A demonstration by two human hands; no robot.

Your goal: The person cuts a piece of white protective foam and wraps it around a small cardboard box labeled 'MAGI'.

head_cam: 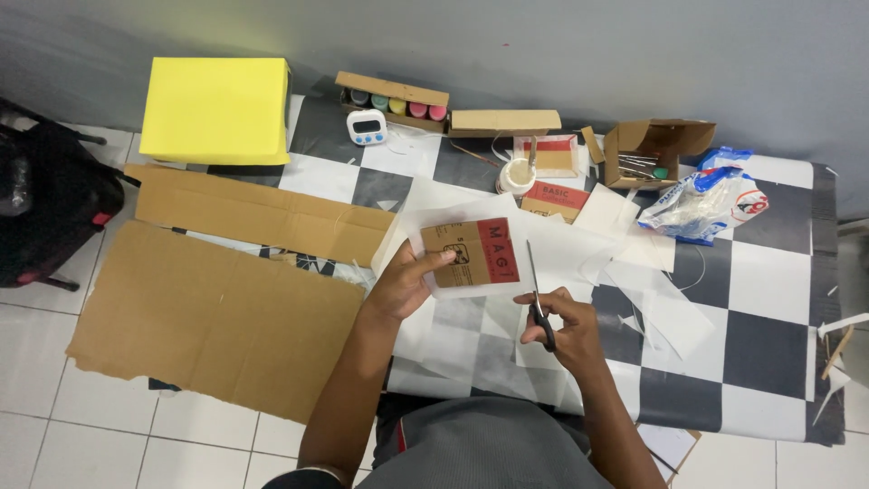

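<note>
My left hand (405,282) grips a small brown cardboard piece with a red panel (472,253), backed by a sheet of thin white paper (434,215), above the checkered mat. My right hand (557,321) holds black-handled scissors (538,299), the blades pointing up just right of the cardboard piece. Both forearms reach forward from my lap.
A large flat cardboard sheet (213,317) lies at left with a yellow box (215,109) behind it. At the back sit a box of paint jars (395,100), a white timer (367,128), a glue pot (516,176), an open carton (654,149) and a plastic bag (711,204). White paper scraps (665,312) lie at right.
</note>
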